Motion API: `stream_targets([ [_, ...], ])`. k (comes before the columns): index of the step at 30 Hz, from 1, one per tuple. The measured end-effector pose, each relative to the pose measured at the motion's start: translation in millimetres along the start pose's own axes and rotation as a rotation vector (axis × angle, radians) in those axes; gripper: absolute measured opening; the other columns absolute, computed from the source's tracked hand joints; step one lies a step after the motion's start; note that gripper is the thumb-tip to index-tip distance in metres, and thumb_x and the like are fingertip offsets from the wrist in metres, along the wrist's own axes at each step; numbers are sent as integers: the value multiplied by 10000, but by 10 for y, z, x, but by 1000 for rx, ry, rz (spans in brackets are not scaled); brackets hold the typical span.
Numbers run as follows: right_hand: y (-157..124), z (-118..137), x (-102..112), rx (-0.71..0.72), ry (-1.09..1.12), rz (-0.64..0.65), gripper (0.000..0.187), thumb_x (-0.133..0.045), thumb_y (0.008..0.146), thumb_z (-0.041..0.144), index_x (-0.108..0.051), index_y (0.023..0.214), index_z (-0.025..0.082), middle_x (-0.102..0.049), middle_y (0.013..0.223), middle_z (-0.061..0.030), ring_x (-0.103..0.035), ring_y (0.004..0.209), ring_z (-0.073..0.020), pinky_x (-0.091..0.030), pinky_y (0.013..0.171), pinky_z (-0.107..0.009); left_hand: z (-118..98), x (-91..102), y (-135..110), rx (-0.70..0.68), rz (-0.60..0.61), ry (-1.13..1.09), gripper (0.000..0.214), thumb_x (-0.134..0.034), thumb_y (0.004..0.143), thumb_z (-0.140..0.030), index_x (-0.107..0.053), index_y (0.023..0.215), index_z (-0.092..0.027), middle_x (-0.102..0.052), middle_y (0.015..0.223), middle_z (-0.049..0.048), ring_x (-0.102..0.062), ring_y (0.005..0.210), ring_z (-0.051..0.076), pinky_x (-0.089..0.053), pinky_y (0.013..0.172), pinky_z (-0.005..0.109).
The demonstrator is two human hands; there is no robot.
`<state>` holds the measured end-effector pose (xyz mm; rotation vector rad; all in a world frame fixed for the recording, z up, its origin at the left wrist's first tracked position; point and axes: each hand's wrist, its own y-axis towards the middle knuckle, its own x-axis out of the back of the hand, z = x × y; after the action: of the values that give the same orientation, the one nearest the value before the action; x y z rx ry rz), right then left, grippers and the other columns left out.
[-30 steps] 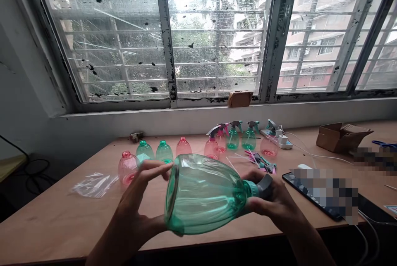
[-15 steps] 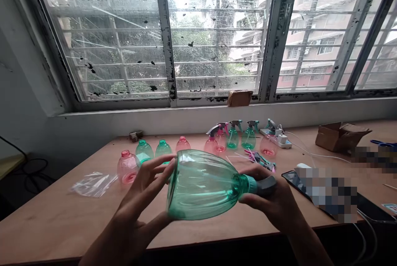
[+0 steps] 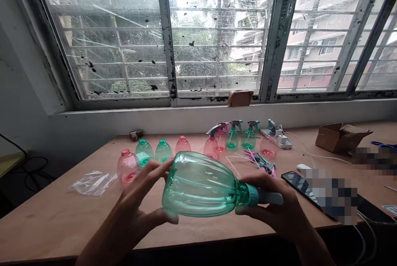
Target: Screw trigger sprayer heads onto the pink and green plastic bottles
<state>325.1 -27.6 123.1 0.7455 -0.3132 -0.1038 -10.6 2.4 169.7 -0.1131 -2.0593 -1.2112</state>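
I hold a clear green spray bottle (image 3: 201, 185) on its side above the wooden table (image 3: 56, 220). My left hand (image 3: 139, 204) cups the bottle's wide base, fingers spread round it. My right hand (image 3: 276, 212) is wrapped round the neck and the grey-teal spray head (image 3: 268, 197), which points right. Behind the bottle stand capless pink and green bottles (image 3: 144, 152) in a row. Further right, finished spray bottles (image 3: 232, 138) with trigger heads stand near the wall.
A crumpled clear plastic bag (image 3: 93, 182) lies at the left. Loose trigger heads and tubes (image 3: 260, 162) lie behind my right hand. A phone (image 3: 299, 181), a white power strip (image 3: 281, 138) with cables and a cardboard box (image 3: 339, 136) sit at the right.
The bottle has turned about its long axis and dropped a little, its base swinging away from me. The spray head's nozzle now sticks out to the right of my right hand.
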Motion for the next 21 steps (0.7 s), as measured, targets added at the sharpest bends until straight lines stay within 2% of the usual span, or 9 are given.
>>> stream_targets([
  [5,-14,-58,9,186,-201,34,376,-890,968,573,-796,1216,306,-841,832,-3,-758,638,-208,-602,615,-292,52,-54,18,48,-9,-46,750,-561,1011,-841,-594,1642,-437,-717,1383,80,-745,1204,328,-642,1002,377],
  [9,-6,-102,-45,261,-242,35,372,-819,1033,574,-729,1283,313,-850,878,-3,-782,680,-213,-592,637,-294,-8,-133,53,63,-114,-180,695,-603,992,-834,-685,1540,-414,-594,1641,96,-582,1505,400,-533,1223,490],
  [11,-16,-130,-83,248,-255,39,401,-790,1041,613,-713,1293,311,-861,921,-19,-805,723,-229,-599,665,-311,-34,-161,59,62,-144,-321,699,-693,937,-828,-681,1508,-424,-591,1674,81,-534,1576,400,-506,1267,511],
  [14,-37,-168,-126,180,-207,68,442,-770,1035,659,-690,1301,314,-867,989,-35,-833,798,-245,-629,710,-321,-23,-169,31,88,-173,-471,669,-787,895,-784,-659,1463,-456,-681,1614,38,-627,1523,365,-579,1213,465],
  [16,-42,-182,-140,117,-131,89,443,-781,1027,660,-679,1283,314,-865,1011,-38,-844,841,-246,-648,739,-316,15,-148,-13,94,-181,-437,702,-747,910,-804,-631,1513,-465,-697,1614,41,-643,1515,376,-568,1233,497],
  [18,-39,-187,-144,63,-63,92,452,-804,1005,670,-680,1248,309,-862,1005,-37,-851,870,-249,-660,767,-315,53,-110,-62,89,-134,-330,803,-669,924,-851,-575,1618,-458,-658,1666,69,-598,1557,416,-512,1285,561],
  [21,-26,-183,-147,6,-1,74,489,-833,959,706,-699,1195,299,-863,976,-38,-859,892,-260,-670,783,-320,60,-54,-99,57,-11,-165,808,-715,1014,-706,-429,1734,-479,-541,1775,53,-491,1641,420,-440,1339,575],
])
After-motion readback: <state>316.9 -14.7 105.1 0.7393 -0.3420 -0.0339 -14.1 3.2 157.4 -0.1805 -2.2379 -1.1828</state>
